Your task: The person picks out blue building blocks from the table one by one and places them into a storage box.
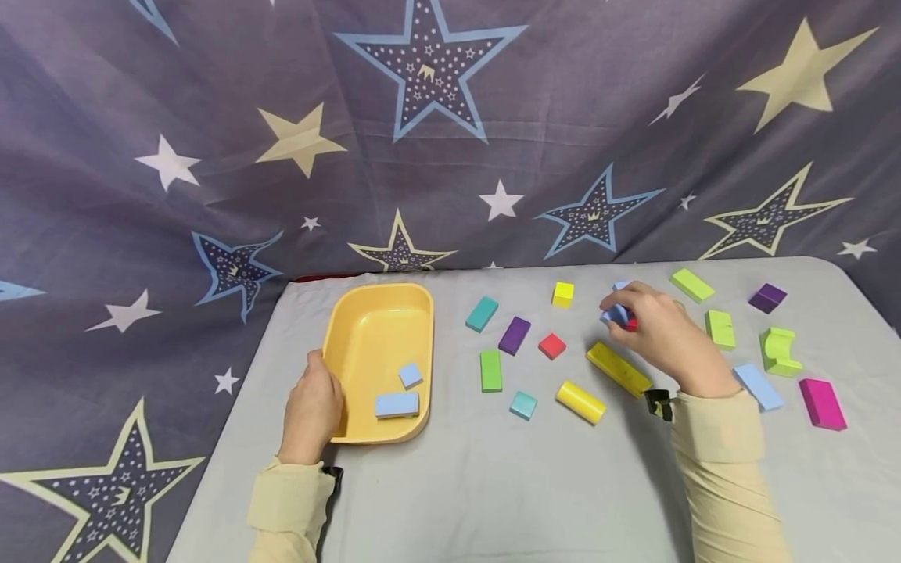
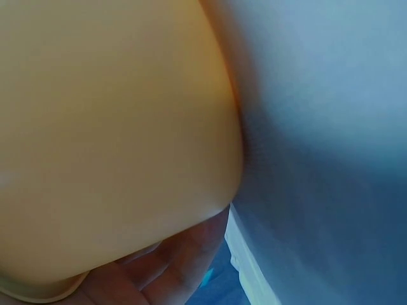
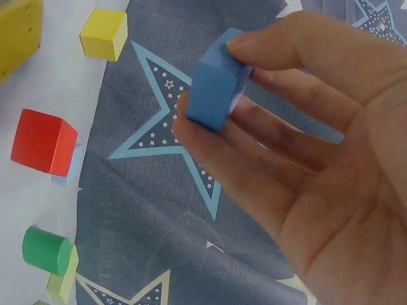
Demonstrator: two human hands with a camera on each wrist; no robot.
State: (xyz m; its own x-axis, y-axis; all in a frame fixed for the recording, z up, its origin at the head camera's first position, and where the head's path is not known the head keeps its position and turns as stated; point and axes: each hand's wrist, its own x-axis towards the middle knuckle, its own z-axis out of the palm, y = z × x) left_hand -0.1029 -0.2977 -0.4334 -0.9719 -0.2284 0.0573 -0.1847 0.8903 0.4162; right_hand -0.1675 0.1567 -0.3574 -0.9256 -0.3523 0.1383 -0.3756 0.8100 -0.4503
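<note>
My left hand (image 1: 312, 407) grips the left rim of a yellow plastic tub (image 1: 380, 301). In the left wrist view the tub's outer wall (image 2: 121, 140) fills much of the picture, with fingers (image 2: 181, 270) partly hidden behind it. Inside the tub lie a small blue block (image 1: 411, 375) and a longer blue block (image 1: 397, 405). At the far right side of the table my right hand (image 1: 665, 332) pinches another blue block (image 3: 213, 86) between thumb and fingers, raised above the surface. A red cube (image 3: 43, 141) stands near that hand, mostly hidden by it in the head view.
Loose blocks lie scattered over the grey table: a yellow cylinder (image 1: 580, 402), a long yellow block (image 1: 619, 370), a purple block (image 1: 515, 335), a lime arch (image 1: 778, 352), a magenta block (image 1: 823, 404) and several others. A star-patterned cloth (image 1: 450, 180) hangs behind.
</note>
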